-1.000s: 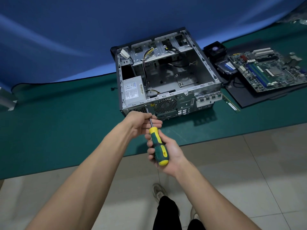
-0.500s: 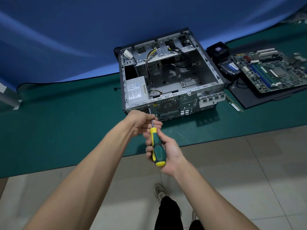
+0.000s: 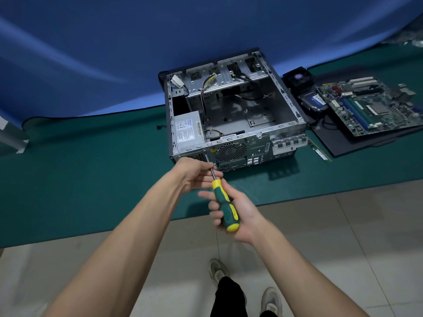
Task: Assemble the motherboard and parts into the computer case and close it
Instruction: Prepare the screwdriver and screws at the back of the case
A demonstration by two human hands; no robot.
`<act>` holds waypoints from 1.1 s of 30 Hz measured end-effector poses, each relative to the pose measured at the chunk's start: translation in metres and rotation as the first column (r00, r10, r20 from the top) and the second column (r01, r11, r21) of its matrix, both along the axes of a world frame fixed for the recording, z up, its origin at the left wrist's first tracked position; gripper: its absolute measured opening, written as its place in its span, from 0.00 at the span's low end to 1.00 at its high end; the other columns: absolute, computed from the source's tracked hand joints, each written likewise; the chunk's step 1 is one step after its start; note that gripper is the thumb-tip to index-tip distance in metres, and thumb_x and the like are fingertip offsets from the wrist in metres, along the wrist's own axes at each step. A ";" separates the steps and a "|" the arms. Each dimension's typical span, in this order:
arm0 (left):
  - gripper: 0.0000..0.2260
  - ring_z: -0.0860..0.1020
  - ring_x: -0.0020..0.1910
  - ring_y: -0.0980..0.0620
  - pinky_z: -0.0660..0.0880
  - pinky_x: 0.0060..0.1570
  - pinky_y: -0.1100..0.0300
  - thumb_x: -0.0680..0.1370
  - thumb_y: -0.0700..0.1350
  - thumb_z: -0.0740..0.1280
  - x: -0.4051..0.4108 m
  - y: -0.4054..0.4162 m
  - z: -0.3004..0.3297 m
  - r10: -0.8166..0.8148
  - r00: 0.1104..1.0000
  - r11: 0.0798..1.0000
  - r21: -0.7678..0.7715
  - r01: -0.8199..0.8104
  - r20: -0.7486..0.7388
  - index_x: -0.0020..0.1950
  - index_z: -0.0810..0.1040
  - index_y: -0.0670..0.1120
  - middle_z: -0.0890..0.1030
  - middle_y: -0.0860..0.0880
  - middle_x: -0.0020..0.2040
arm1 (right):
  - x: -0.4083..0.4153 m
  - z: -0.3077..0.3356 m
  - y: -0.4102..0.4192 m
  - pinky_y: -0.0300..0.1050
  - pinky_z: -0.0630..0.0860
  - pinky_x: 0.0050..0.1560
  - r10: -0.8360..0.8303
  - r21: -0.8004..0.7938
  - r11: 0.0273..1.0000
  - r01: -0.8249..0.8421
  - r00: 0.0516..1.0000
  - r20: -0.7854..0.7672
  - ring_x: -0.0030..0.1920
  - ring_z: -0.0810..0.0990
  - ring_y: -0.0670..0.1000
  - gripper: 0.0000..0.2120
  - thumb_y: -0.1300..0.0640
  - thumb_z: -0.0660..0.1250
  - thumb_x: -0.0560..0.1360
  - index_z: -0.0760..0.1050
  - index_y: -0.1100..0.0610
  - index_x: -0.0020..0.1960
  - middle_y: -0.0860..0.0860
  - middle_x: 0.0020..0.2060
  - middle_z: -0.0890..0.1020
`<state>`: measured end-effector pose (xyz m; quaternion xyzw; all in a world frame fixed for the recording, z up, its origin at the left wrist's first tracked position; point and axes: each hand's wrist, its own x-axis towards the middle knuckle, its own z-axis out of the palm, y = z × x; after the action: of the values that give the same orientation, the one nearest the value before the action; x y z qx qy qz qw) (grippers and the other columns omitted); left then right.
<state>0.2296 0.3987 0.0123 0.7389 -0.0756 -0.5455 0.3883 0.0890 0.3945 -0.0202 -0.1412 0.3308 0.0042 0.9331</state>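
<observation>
An open metal computer case (image 3: 233,115) lies on its side on the green mat (image 3: 91,179), with the power supply (image 3: 188,131) inside at its left. My right hand (image 3: 238,211) grips the green and yellow handle of a screwdriver (image 3: 225,205). Its tip meets the case's rear panel near the power supply. My left hand (image 3: 196,173) pinches the steel shaft just below the tip. The motherboard (image 3: 370,104) lies on a black panel (image 3: 366,138) to the right of the case.
A CPU cooler fan (image 3: 298,76) and a hard drive (image 3: 314,101) sit between the case and the motherboard. A RAM stick (image 3: 320,152) lies on the mat near the case's front right corner. A blue backdrop rises behind. My shoes stand on the tiled floor (image 3: 343,236) below.
The view has shifted a little, and my hands with the screwdriver stay at the case's rear panel. My right hand has re-gripped the handle slightly, as in turning it.
</observation>
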 end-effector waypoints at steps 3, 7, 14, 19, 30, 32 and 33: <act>0.08 0.77 0.20 0.53 0.77 0.23 0.62 0.76 0.37 0.69 0.000 -0.003 -0.004 0.030 0.984 0.999 0.025 -0.035 0.175 0.38 0.77 0.36 0.80 0.45 0.24 | 0.003 0.005 0.008 0.35 0.70 0.24 0.042 -0.284 0.953 -0.102 0.977 -0.211 0.22 0.73 0.48 0.18 0.42 0.67 0.74 0.74 0.59 0.46 0.51 0.28 0.75; 0.09 0.75 0.19 0.54 0.76 0.25 0.62 0.74 0.39 0.72 -0.002 0.000 -0.010 0.036 0.956 0.999 0.006 -0.039 0.292 0.35 0.77 0.38 0.79 0.47 0.23 | 0.014 -0.001 0.018 0.34 0.65 0.21 -0.135 -0.465 0.885 -0.032 0.937 -0.323 0.19 0.70 0.46 0.13 0.49 0.66 0.77 0.72 0.58 0.42 0.50 0.27 0.73; 0.09 0.79 0.23 0.54 0.74 0.22 0.65 0.80 0.40 0.62 -0.002 0.001 -0.003 -0.011 0.998 1.000 -0.028 0.013 0.063 0.42 0.75 0.39 0.81 0.47 0.27 | 0.004 0.003 0.009 0.35 0.66 0.20 -0.089 0.012 0.996 0.089 0.996 0.013 0.21 0.70 0.46 0.18 0.43 0.63 0.75 0.78 0.59 0.45 0.49 0.26 0.73; 0.09 0.74 0.18 0.52 0.74 0.21 0.63 0.73 0.38 0.72 -0.002 -0.001 -0.006 0.020 0.957 0.999 0.024 -0.028 0.288 0.35 0.78 0.35 0.80 0.44 0.25 | 0.016 0.007 0.018 0.36 0.70 0.23 -0.115 -0.363 0.931 0.028 0.969 -0.221 0.22 0.74 0.48 0.10 0.53 0.71 0.74 0.72 0.58 0.43 0.51 0.28 0.75; 0.12 0.81 0.26 0.52 0.77 0.25 0.63 0.82 0.42 0.57 -0.003 0.003 -0.004 -0.003 0.998 1.000 -0.002 0.003 0.069 0.44 0.75 0.39 0.82 0.46 0.29 | 0.010 -0.002 0.013 0.35 0.70 0.23 -0.031 -0.250 0.968 -0.021 0.979 -0.203 0.21 0.73 0.47 0.18 0.44 0.63 0.78 0.79 0.59 0.48 0.50 0.25 0.75; 0.12 0.80 0.25 0.53 0.76 0.24 0.64 0.82 0.43 0.57 -0.005 0.002 -0.004 0.021 0.997 1.000 -0.014 -0.020 0.072 0.43 0.75 0.40 0.82 0.47 0.28 | 0.014 -0.003 0.013 0.35 0.68 0.23 -0.046 -0.403 0.910 -0.100 0.940 -0.337 0.20 0.71 0.47 0.19 0.42 0.62 0.78 0.79 0.58 0.46 0.48 0.24 0.74; 0.12 0.80 0.24 0.53 0.76 0.23 0.64 0.82 0.43 0.57 -0.007 0.002 -0.005 0.036 0.997 0.999 -0.022 -0.034 0.075 0.43 0.75 0.40 0.82 0.47 0.28 | 0.015 -0.004 0.012 0.35 0.67 0.23 -0.049 -0.408 0.907 -0.101 0.938 -0.343 0.19 0.69 0.47 0.20 0.41 0.62 0.77 0.78 0.58 0.45 0.48 0.23 0.72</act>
<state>0.2226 0.4009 0.0071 0.7560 -0.0828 -0.5096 0.4024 0.1038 0.4063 -0.0239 -0.3399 0.4804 -0.0295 0.8080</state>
